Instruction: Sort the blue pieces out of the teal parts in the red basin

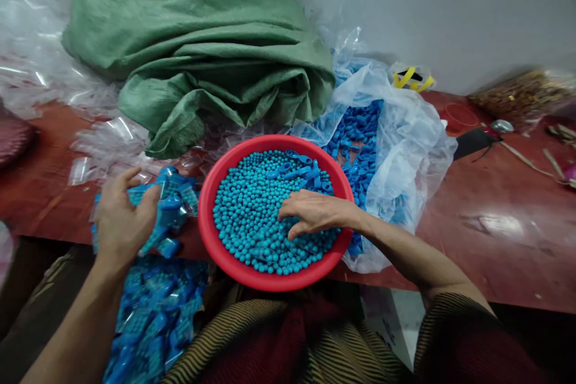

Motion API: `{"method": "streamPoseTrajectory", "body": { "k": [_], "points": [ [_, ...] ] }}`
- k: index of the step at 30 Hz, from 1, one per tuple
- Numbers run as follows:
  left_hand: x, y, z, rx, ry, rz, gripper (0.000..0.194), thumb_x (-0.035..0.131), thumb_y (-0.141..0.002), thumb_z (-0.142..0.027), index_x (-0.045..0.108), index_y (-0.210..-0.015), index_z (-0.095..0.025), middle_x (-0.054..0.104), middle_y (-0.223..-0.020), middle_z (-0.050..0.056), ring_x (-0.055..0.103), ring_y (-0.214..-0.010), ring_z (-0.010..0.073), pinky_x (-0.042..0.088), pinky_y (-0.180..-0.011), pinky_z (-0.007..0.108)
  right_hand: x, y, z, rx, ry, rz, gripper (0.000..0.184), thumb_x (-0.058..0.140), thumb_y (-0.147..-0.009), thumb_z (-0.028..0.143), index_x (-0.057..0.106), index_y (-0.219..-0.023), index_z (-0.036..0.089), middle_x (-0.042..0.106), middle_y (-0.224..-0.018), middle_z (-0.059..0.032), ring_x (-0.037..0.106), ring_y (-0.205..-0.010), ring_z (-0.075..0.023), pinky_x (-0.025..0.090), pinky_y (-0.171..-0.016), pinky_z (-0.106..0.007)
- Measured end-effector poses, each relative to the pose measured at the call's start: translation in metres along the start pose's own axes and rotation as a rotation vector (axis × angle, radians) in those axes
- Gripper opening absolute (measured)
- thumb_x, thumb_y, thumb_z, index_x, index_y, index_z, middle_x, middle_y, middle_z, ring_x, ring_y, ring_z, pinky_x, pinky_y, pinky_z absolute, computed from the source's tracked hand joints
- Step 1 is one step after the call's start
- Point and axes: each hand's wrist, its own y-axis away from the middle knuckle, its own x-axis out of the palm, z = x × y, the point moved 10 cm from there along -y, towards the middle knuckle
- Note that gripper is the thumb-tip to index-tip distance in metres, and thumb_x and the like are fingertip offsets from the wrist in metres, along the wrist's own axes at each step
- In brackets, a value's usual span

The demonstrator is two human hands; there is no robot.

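A red round basin point(211, 240) sits at the near edge of the red table, filled with small turquoise balls point(247, 210) and a few blue plastic pieces point(299, 171) at its far side. My right hand point(312, 213) lies in the balls, fingers curled down and pinching into them. My left hand point(121, 216) is to the left of the basin, fingers curled round a small clear packet of blue parts point(173, 204). More filled packets point(153, 318) are piled below it, toward my lap.
A clear plastic bag of blue pieces point(360, 132) lies right of the basin. A green woven sack point(198, 48) lies behind. Empty clear packets point(112, 144) are scattered at left. Small tools and a red lid point(459, 115) sit at far right.
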Motion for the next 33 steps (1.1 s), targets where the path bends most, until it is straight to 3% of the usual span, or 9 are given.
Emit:
{"method": "streamPoseTrajectory", "body": {
  "k": [2,4,8,13,18,22,27,30,33],
  "points": [
    [0.003,0.005,-0.020,0.080,0.032,-0.045,0.041,0.053,-0.080,-0.032,0.055,-0.119,-0.019,0.064,-0.109,0.007,0.061,-0.097,0.0274,0.050,-0.077,0.041,0.005,-0.001,-0.002,0.016,0.007,0.003,0.029,0.062,-0.083,0.036,0.063,-0.106,0.018,0.065,-0.099,-0.0082,0.057,-0.095,-0.0236,0.042,-0.081,-0.035],
    [0.026,0.013,-0.050,0.152,0.165,0.056,0.032,0.050,-0.083,-0.032,0.059,-0.110,-0.018,0.065,-0.099,0.005,0.063,-0.089,0.0223,0.050,-0.074,0.036,0.006,-0.002,-0.003,0.010,-0.002,-0.022,0.024,0.060,-0.084,0.031,0.063,-0.104,0.018,0.065,-0.097,-0.0080,0.057,-0.091,-0.0213,0.042,-0.077,-0.031],
    [0.099,0.036,-0.106,0.247,0.351,0.465,0.030,0.047,-0.084,-0.032,0.060,-0.107,-0.017,0.065,-0.084,0.002,0.059,-0.073,0.0153,0.047,-0.069,0.030,-0.006,0.001,-0.011,0.031,-0.035,-0.137,0.012,0.056,-0.086,0.023,0.063,-0.092,0.014,0.064,-0.087,-0.0069,0.057,-0.081,-0.0177,0.041,-0.073,-0.029],
    [0.168,0.061,-0.134,0.144,0.606,0.942,0.033,0.054,-0.077,-0.026,0.057,-0.109,-0.016,0.059,-0.076,0.000,0.056,-0.072,0.0145,0.044,-0.066,0.026,-0.044,0.003,-0.038,0.092,-0.369,-0.558,0.012,0.056,-0.085,0.019,0.060,-0.095,0.014,0.060,-0.078,-0.0009,0.054,-0.071,-0.0120,0.040,-0.068,-0.025],
    [0.179,0.064,-0.133,-0.136,0.901,1.031,0.028,0.060,-0.076,-0.037,0.054,-0.094,-0.015,0.057,-0.081,0.000,0.057,-0.072,0.0133,0.047,-0.061,0.024,-0.047,-0.013,-0.054,0.061,-0.652,-0.691,0.006,0.052,-0.085,0.020,0.056,-0.085,0.016,0.053,-0.066,0.0043,0.049,-0.059,-0.0089,0.039,-0.059,-0.021],
    [0.180,0.069,-0.116,-0.272,0.881,1.051,0.032,0.062,-0.075,-0.040,0.051,-0.093,-0.015,0.059,-0.072,0.000,0.059,-0.058,0.0119,0.043,-0.047,0.020,-0.055,-0.020,-0.064,0.190,-0.343,-0.613,0.020,0.052,-0.088,0.031,0.056,-0.075,0.016,0.057,-0.067,0.0014,0.050,-0.063,-0.0106,0.037,-0.060,-0.022],
    [0.179,0.070,-0.102,-0.377,0.892,1.051,0.032,0.062,-0.077,-0.039,0.049,-0.094,-0.016,0.062,-0.064,0.001,0.056,-0.046,0.0098,0.036,-0.038,0.016,-0.053,-0.033,-0.101,0.501,0.171,-0.408,0.024,0.052,-0.089,0.031,0.059,-0.106,0.016,0.062,-0.110,-0.0121,0.059,-0.094,-0.0223,0.042,-0.069,-0.027],
    [0.180,0.075,-0.100,-0.445,0.892,1.093,0.027,0.059,-0.079,-0.035,0.047,-0.095,-0.017,0.061,-0.063,0.000,0.061,-0.051,0.0134,0.044,-0.041,0.019,-0.041,-0.047,-0.112,0.529,0.243,-0.277,0.026,0.051,-0.089,0.031,0.061,-0.107,0.016,0.062,-0.114,-0.0145,0.060,-0.099,-0.0266,0.044,-0.072,-0.030],
    [0.181,0.079,-0.100,-0.486,0.913,1.119,0.022,0.058,-0.080,-0.032,0.047,-0.092,-0.017,0.060,-0.062,0.000,0.059,-0.047,0.0124,0.041,-0.037,0.018,-0.041,-0.048,-0.114,0.536,0.216,-0.278,0.026,0.049,-0.090,0.033,0.062,-0.107,0.017,0.067,-0.105,-0.0123,0.062,-0.097,-0.0254,0.045,-0.073,-0.030]
  ]
}}
